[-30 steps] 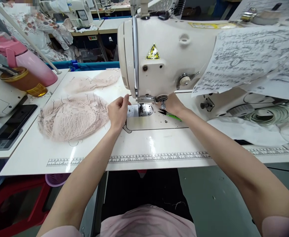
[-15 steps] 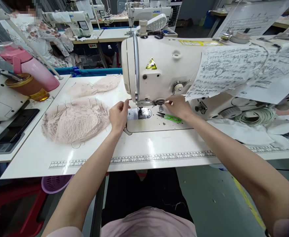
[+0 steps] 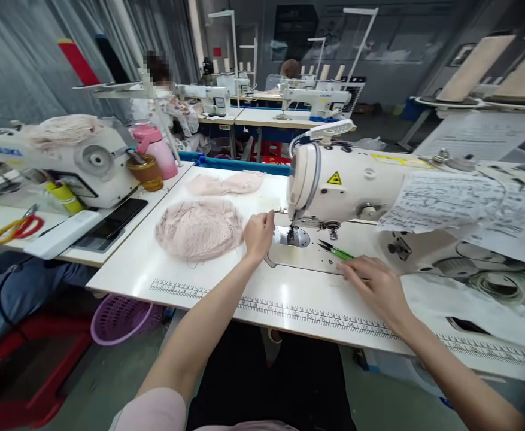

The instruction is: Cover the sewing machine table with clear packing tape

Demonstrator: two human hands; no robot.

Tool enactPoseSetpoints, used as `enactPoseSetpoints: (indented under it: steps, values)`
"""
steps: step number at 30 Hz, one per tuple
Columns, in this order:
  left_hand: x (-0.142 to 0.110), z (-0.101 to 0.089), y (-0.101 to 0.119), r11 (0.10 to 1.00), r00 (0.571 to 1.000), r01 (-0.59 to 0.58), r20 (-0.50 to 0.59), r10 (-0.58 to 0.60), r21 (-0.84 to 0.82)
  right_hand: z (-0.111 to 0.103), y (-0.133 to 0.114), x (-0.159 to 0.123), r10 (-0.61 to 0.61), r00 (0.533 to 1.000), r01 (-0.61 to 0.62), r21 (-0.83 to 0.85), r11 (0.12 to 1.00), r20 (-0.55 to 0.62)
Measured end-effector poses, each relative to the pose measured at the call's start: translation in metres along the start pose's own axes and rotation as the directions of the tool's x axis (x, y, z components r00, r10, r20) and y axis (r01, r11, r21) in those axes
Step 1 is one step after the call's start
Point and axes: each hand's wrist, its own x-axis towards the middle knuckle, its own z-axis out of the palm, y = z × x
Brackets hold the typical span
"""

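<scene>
My left hand [image 3: 258,233] is closed in a pinch beside the needle area of the white sewing machine [image 3: 347,182], apparently on a thread too thin to make out. Just left of that hand lies a pile of pink lace pieces [image 3: 199,228]. My right hand [image 3: 372,286] lies flat on the white table [image 3: 226,287] with fingers stretched out, holding nothing. Its fingertips are close to the green thread snips [image 3: 336,250] on the machine bed.
A second lace pile [image 3: 224,183] lies further back. Handwritten papers [image 3: 442,200] drape over the machine's right side. At left stand another machine [image 3: 78,161], a pink bottle [image 3: 157,149], a phone [image 3: 112,218] and a purple basket [image 3: 121,317]. A person sits at the far station.
My head has pulled back and turned left, widening the view. My right hand has left the machine's tension area and dropped to the table near the snips. My left hand stays by the needle.
</scene>
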Motion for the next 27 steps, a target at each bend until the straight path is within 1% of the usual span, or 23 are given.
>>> enactPoseSetpoints:
  steps: [2, 4, 6, 7, 9, 11, 14, 16, 17, 18, 19, 20, 22, 24, 25, 26, 27]
  values:
    - [-0.002, -0.003, 0.001, 0.997, 0.999, 0.021, -0.03, -0.023, -0.08, 0.003, -0.018, -0.008, -0.069, 0.998, 0.069, 0.049, 0.996, -0.011]
    - [-0.002, -0.006, 0.002, 0.987, 0.996, 0.025, -0.086, -0.039, -0.161, 0.006, -0.033, -0.019, -0.142, 0.99, 0.141, 0.074, 0.987, 0.0]
    - [-0.001, -0.01, 0.003, 0.979, 0.99, 0.031, -0.128, -0.058, -0.201, 0.009, -0.042, -0.029, -0.202, 0.979, 0.201, 0.063, 0.977, 0.004]
    - [0.001, -0.011, 0.004, 0.978, 0.989, 0.04, -0.133, -0.069, -0.206, 0.01, -0.044, -0.034, -0.229, 0.973, 0.229, 0.046, 0.972, 0.004]
    - [0.005, -0.013, 0.007, 0.977, 0.99, 0.06, -0.114, -0.084, -0.204, 0.012, -0.046, -0.042, -0.279, 0.96, 0.279, 0.001, 0.96, 0.002]
    - [0.008, -0.016, 0.012, 0.981, 0.994, 0.064, -0.07, -0.078, -0.185, 0.014, -0.046, -0.047, -0.313, 0.95, 0.313, -0.04, 0.949, 0.004]
    - [0.0, -0.028, 0.023, 0.991, 0.999, 0.024, 0.036, -0.019, -0.133, 0.015, -0.045, -0.05, -0.362, 0.932, 0.362, -0.081, 0.929, 0.013]
    - [-0.018, -0.042, 0.028, 0.998, 0.987, -0.034, 0.152, 0.043, -0.06, 0.016, -0.045, -0.051, -0.402, 0.916, 0.401, -0.11, 0.909, 0.015]
    - [-0.031, -0.05, 0.029, 0.997, 0.972, -0.071, 0.223, 0.072, -0.011, 0.017, -0.044, -0.051, -0.418, 0.908, 0.417, -0.118, 0.901, 0.019]
    - [-0.045, -0.057, 0.029, 0.986, 0.939, -0.139, 0.329, 0.101, 0.092, 0.018, -0.043, -0.051, -0.428, 0.903, 0.428, -0.121, 0.896, 0.021]
    - [-0.062, -0.065, 0.026, 0.964, 0.896, -0.2, 0.431, 0.108, 0.173, 0.02, -0.042, -0.051, -0.435, 0.9, 0.435, -0.121, 0.892, 0.025]
    - [-0.078, -0.072, 0.022, 0.938, 0.857, -0.266, 0.501, 0.124, 0.223, 0.021, -0.041, -0.051, -0.44, 0.898, 0.44, -0.121, 0.89, 0.025]
    - [-0.107, -0.082, 0.008, 0.862, 0.82, -0.397, 0.544, 0.179, 0.315, 0.022, -0.039, -0.051, -0.451, 0.892, 0.45, -0.126, 0.884, 0.021]
    - [-0.128, -0.088, -0.009, 0.766, 0.797, -0.501, 0.56, 0.227, 0.403, 0.022, -0.039, -0.051, -0.457, 0.89, 0.453, -0.139, 0.881, 0.005]
    - [-0.135, -0.088, -0.017, 0.71, 0.777, -0.555, 0.576, 0.255, 0.433, 0.022, -0.039, -0.051, -0.457, 0.889, 0.452, -0.147, 0.88, -0.005]
    - [-0.139, -0.088, -0.024, 0.659, 0.769, -0.591, 0.571, 0.287, 0.465, 0.021, -0.04, -0.051, -0.456, 0.89, 0.448, -0.155, 0.88, -0.015]
    - [-0.142, -0.086, -0.028, 0.617, 0.771, -0.611, 0.551, 0.32, 0.496, 0.021, -0.04, -0.051, -0.455, 0.89, 0.445, -0.163, 0.881, -0.026]
